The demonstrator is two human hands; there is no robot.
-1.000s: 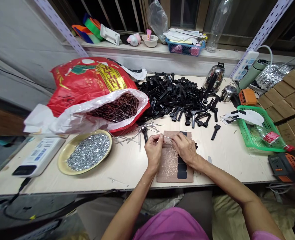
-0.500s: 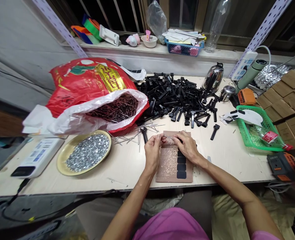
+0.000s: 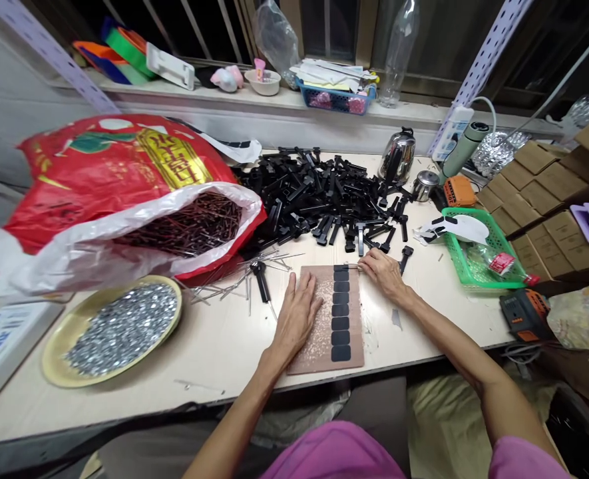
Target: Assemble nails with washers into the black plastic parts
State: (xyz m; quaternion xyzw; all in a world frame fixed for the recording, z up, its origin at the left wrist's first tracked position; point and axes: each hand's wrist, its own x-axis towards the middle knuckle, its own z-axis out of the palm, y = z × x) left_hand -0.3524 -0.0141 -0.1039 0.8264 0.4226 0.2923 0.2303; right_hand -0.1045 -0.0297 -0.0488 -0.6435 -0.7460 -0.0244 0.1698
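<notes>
My left hand (image 3: 300, 311) lies flat on the left side of a brown board (image 3: 304, 359), fingers spread and holding nothing. A column of black rounded patches (image 3: 341, 305) runs down the board's right side. At the board's top right corner, my right hand (image 3: 383, 271) pinches a thin metal rod (image 3: 353, 266), which lies across the topmost patch. Left of the board rests one black T-shaped plastic piece (image 3: 261, 283) with a thin rod sticking out of its lower end. Loose thin rods (image 3: 224, 285) lie beyond it.
A red bag (image 3: 109, 166) full of thin dark rods lies at the left. In front stands a yellow bowl (image 3: 54, 369) of small silvery pieces. Black plastic pieces (image 3: 324, 193) are heaped at the back. A green basket (image 3: 456, 269) with a bottle stands right.
My left hand has let go of the rod and come down flat on the board. My right hand has moved right, bringing the rod to the top patch. The view has shifted right.
</notes>
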